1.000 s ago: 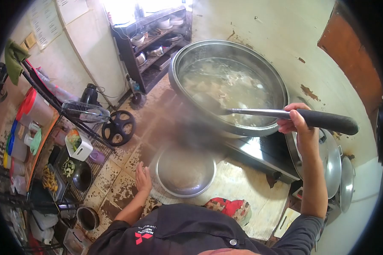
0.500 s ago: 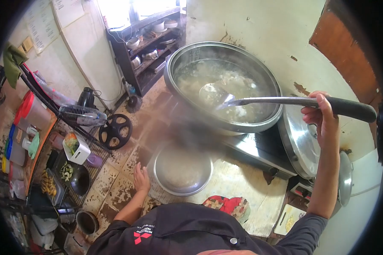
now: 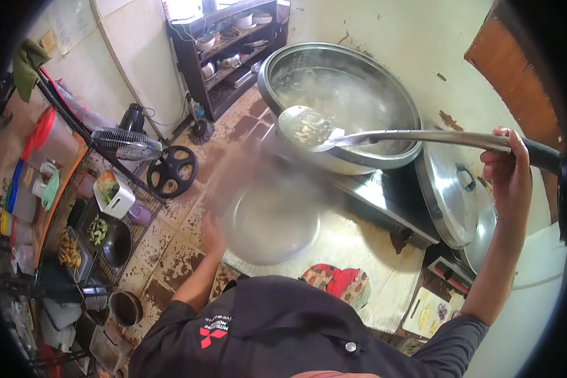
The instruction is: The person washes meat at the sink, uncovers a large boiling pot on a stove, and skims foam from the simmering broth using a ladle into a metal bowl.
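A long metal skimmer (image 3: 304, 128) with a black handle is held by my right hand (image 3: 509, 165), whose fingers wrap its shaft near the handle. Its round head, with some pale food on it, hangs over the near left rim of a large pot (image 3: 402, 97) of steaming liquid. My left hand (image 3: 213, 237) is at the left edge of a wide metal basin (image 3: 249, 253); steam and blur hide its fingers, and whether it grips the rim I cannot tell.
The pot stands on a stove (image 3: 384, 205). Large metal lids (image 3: 446, 200) lean right of it. A patterned red cloth (image 3: 339, 281) and a cutting board (image 3: 424, 313) with chopped food are near me. A fan (image 3: 126, 143) and a rack with a wok (image 3: 114, 244) stand left.
The skimmer head has risen out of the liquid and moved left over the pot's rim. My right hand has moved right. My left hand has come up to the basin's edge.
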Action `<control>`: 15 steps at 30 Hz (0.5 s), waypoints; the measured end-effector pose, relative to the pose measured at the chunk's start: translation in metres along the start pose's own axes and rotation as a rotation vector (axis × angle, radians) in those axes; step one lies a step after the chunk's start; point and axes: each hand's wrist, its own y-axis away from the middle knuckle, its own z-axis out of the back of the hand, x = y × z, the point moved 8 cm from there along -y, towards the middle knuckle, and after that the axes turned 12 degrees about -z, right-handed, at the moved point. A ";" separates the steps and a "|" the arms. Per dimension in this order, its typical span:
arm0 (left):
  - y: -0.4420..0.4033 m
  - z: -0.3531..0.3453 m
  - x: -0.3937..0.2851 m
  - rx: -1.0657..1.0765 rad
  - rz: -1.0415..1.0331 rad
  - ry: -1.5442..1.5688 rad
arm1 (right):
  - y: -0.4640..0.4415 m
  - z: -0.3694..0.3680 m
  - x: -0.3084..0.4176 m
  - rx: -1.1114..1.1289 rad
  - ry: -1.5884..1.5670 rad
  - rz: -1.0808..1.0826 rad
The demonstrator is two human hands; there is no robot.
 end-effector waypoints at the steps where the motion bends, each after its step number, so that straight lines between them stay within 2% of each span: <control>1: 0.000 -0.001 0.001 -0.008 -0.015 -0.003 | 0.006 -0.002 -0.008 0.011 -0.033 -0.019; 6: -0.002 -0.004 0.005 -0.011 -0.041 0.008 | 0.049 -0.018 -0.051 -0.029 -0.069 -0.099; 11: -0.001 -0.006 0.014 -0.060 -0.053 0.031 | 0.084 -0.032 -0.122 0.036 -0.032 -0.225; 14: 0.000 -0.007 0.011 -0.055 -0.174 -0.044 | 0.102 -0.046 -0.162 0.079 0.036 -0.264; 15: 0.001 -0.005 0.012 -0.032 -0.098 0.016 | 0.108 -0.051 -0.173 0.104 0.062 -0.245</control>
